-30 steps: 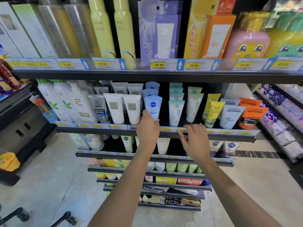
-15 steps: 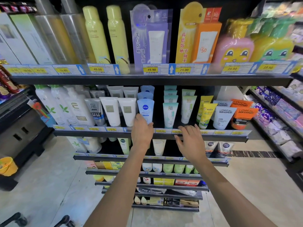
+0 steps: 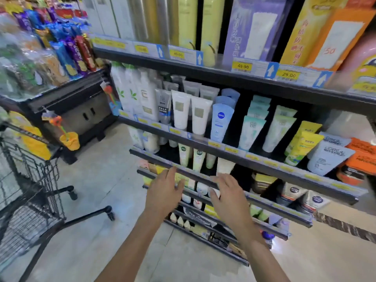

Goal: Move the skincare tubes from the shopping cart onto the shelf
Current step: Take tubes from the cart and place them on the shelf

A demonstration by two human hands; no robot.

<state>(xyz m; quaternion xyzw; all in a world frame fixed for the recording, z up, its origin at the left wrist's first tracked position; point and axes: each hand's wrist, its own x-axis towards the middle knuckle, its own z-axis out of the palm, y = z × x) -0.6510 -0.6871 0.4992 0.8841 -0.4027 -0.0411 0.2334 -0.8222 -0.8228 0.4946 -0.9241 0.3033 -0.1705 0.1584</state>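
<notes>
A blue Nivea tube stands at the front of its row on the middle shelf, between white tubes and pale green tubes. My left hand and my right hand hover side by side below that shelf, in front of the lower shelves, fingers spread and holding nothing. The black wire shopping cart stands at the left edge; I cannot make out what lies in it.
A snack rack with a hanging yellow cup stands beyond the cart. Tall bottles and boxed sunscreens fill the top shelf. Yellow tubes and L'Oreal tubes stand to the right. The floor is pale tile.
Both hands have come away from the middle shelf edge and dropped lower. The left hand no longer touches the Nivea tube. The view has swung left, bringing the cart into sight.
</notes>
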